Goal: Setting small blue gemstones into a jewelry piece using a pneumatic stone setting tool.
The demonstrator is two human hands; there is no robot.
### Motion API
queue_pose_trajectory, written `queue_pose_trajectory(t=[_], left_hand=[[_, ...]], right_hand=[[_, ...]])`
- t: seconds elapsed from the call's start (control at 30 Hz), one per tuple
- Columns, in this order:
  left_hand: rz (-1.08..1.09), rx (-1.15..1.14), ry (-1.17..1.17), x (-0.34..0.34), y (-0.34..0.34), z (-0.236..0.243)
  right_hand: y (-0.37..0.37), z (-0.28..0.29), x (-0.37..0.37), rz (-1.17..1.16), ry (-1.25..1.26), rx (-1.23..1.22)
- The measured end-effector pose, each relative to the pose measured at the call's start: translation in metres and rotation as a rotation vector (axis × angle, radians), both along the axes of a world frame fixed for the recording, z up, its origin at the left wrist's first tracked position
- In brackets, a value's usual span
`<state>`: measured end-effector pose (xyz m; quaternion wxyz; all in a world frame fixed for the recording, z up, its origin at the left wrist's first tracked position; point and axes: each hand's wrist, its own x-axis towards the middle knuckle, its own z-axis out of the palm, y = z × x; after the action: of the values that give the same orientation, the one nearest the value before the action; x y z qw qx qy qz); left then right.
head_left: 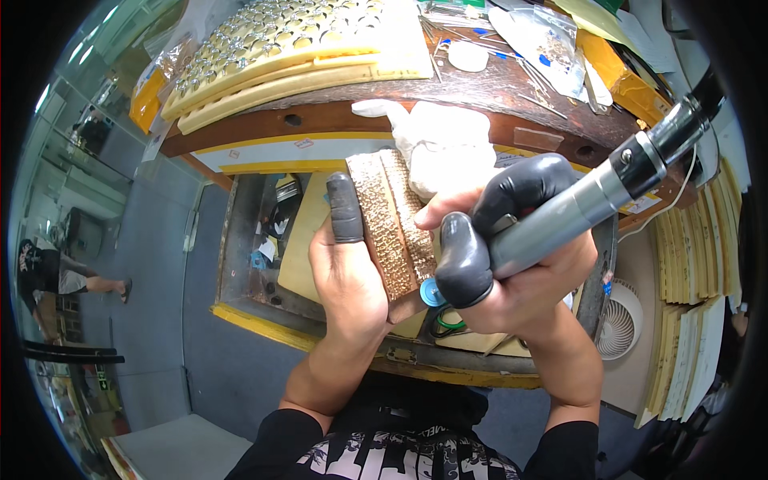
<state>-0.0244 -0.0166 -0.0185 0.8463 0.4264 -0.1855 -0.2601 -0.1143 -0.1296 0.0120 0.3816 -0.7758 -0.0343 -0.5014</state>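
Note:
My left hand is closed around a block-like piece faced with two gold textured bands, tilted upright above the open drawer. A black finger cot covers its thumb, which lies along the left band. My right hand, with black cots on thumb and forefinger, grips a grey rotary handpiece. A small blue disc shows at the lower right corner of the gold piece; whether it touches is unclear. One bare right fingertip rests at the right band. Behind the piece is a white-wrapped support at the bench edge.
Yellow boards bearing many small metal rings lie on the wooden bench, beside a white round lid and thin rods. Below is the open drawer. A white fan and stacked boards stand at right.

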Motion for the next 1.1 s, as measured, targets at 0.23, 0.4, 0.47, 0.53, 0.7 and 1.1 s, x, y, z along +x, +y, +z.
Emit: queue_pose_trajectory(t=[0.23, 0.4, 0.47, 0.53, 0.7, 1.1], left_hand=[[0.061, 0.059, -0.025, -0.002, -0.001, 0.003], [0.064, 0.058, -0.016, -0.003, -0.002, 0.006], [0.000, 0.042, 0.021, -0.003, -0.001, 0.007], [-0.005, 0.058, 0.011, -0.003, -0.001, 0.008], [0.004, 0.064, -0.003, -0.006, -0.004, 0.008], [0.031, 0.040, -0.067, -0.003, -0.001, -0.001]], right_hand=[[0.000, -0.003, 0.000, 0.005, 0.001, 0.024], [0.001, -0.003, 0.002, 0.001, -0.003, -0.002], [0.000, -0.002, 0.001, -0.008, 0.002, -0.004], [-0.001, -0.005, 0.002, -0.020, -0.021, -0.019], [-0.002, -0.004, 0.002, -0.030, -0.005, -0.046], [0.000, -0.003, 0.002, -0.036, -0.021, -0.040]])
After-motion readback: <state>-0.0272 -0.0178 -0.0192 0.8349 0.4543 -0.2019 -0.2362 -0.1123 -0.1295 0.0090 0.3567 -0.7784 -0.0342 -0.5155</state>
